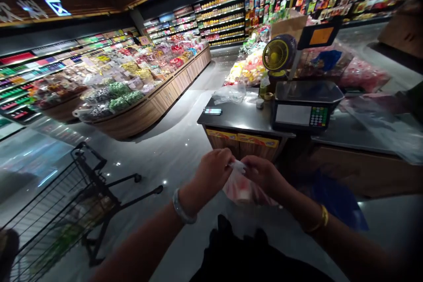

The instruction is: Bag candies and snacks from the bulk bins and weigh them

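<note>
Between my two hands hangs a thin plastic bag [243, 190] with pale and reddish contents that I cannot make out. My left hand [216, 165], above a pale bangle, pinches the gathered white top of the bag from the left. From the other side my right hand [262, 172] grips the same gathered part, its fingers closed and partly hidden. The bag is in front of the counter [238, 116], where a weighing scale [304, 103] with a keypad stands.
A shopping cart [95, 198] stands at the lower left. Beyond it curves a wooden display [158, 110] heaped with packaged goods. A yellow fan [277, 55] and clear plastic bags [229, 94] are on the counter. Something blue [337, 198] lies low at the right.
</note>
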`<state>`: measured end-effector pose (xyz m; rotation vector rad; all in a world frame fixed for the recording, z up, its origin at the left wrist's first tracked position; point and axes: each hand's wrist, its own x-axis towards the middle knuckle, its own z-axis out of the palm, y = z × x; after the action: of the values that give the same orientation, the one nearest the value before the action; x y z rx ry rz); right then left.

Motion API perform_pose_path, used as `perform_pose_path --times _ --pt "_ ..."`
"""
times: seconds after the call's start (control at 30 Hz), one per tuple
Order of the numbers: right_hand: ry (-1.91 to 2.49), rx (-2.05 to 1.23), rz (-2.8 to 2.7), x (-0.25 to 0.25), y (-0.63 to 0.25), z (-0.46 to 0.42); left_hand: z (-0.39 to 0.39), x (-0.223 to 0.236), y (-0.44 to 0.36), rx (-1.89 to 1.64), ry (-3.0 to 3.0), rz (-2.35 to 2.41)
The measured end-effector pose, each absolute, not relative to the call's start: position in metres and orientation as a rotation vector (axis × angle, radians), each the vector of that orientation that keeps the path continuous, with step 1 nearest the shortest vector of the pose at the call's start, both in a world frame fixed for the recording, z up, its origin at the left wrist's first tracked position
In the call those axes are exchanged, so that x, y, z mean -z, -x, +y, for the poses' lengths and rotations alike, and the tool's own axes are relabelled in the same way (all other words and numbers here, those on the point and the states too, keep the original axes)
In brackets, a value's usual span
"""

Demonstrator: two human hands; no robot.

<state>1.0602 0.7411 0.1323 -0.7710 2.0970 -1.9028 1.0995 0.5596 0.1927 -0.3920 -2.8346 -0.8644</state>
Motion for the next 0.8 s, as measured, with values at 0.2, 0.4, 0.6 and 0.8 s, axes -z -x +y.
perform_pose_path --times 0.2,0.4,0.6,0.8 --pt "0.862 1.860 1.906 -0.141 -1.101 0.654 0.481 -0.171 -1.157 0.680 0.434 -2.608" --pt "0.677 1.985 1.732 -0.135 -1.123 0.538 0.379 -0.162 -1.190 0.736 0.480 -2.583" --pt "1.420 1.598 2.632 -0.214 -1.129 0.450 0.282 -0.230 -1.208 0.704 0.435 -2.364" --pt "1.021 2.001 2.503 -0.212 -1.155 0.369 0.191 -0.245 -1.257 0.980 -0.076 -1.976"
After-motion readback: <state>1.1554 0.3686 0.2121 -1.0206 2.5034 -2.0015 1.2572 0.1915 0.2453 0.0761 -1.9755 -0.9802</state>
